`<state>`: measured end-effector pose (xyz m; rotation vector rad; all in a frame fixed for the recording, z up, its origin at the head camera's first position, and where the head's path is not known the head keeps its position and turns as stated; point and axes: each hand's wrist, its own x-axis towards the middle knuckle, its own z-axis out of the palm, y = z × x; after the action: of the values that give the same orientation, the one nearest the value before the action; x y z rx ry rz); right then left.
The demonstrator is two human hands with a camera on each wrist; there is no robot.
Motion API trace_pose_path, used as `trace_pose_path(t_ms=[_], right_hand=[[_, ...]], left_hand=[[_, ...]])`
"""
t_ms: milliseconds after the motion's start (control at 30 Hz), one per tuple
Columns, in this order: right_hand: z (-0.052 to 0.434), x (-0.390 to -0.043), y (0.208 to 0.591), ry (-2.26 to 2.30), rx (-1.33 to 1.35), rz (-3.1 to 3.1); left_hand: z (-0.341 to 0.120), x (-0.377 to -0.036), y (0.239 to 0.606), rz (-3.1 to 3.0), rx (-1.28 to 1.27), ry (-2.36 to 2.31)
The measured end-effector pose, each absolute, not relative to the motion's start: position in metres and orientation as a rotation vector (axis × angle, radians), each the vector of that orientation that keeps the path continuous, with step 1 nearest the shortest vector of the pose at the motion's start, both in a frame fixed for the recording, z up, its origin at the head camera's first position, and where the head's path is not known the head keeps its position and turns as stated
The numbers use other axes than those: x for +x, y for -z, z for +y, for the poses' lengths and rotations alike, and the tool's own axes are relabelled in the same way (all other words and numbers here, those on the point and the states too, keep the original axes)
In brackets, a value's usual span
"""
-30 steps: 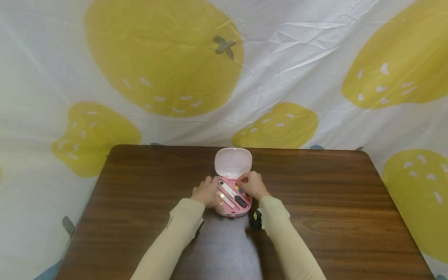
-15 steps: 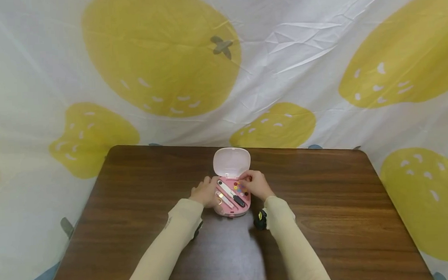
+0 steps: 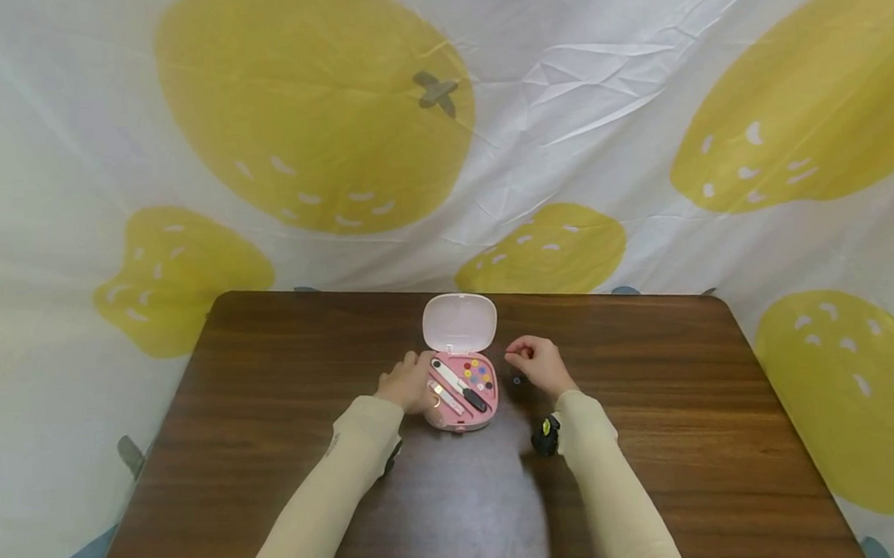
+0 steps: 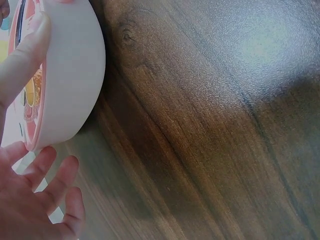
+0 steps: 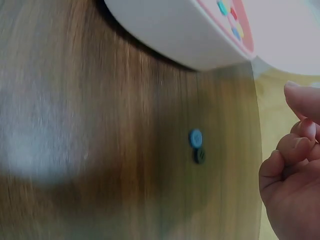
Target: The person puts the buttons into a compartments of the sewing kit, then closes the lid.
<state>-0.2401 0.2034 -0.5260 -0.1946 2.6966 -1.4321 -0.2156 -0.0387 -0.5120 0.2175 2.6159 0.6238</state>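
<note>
A pink-and-white sewing kit case (image 3: 461, 426) lies on the table with its lid (image 3: 460, 322) raised. Inside are a white and black tool (image 3: 459, 387) of unclear kind, a white strip with markings (image 3: 446, 398) and several colourful buttons (image 3: 481, 371). My left hand (image 3: 407, 383) grips the case's left side, thumb (image 4: 27, 55) over the rim and fingertips at the outer wall. My right hand (image 3: 541, 365) is above the table right of the case, fingers curled, thumb near the index finger; whether they pinch anything is hidden. Below it lie a blue button (image 5: 196, 138) and a dark button (image 5: 200, 155), touching.
The brown wooden table (image 3: 686, 435) carries the case near its far edge. Behind it hangs a white cloth (image 3: 386, 257) with yellow fruit prints. A black wrist device (image 3: 546, 435) sits at the right cuff.
My right hand has drawn away from the button compartment to the right, uncovering the buttons in the case and those on the table. The left hand keeps its grip on the case.
</note>
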Motion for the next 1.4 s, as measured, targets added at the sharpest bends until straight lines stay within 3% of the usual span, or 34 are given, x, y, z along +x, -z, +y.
trace_pose_path(t_ms=[1400], right_hand=[[0.231,-0.225,0.563,1.246,-0.009,2.749]], left_hand=[[-0.04,-0.217,0.517,2.626,0.219,-0.636]])
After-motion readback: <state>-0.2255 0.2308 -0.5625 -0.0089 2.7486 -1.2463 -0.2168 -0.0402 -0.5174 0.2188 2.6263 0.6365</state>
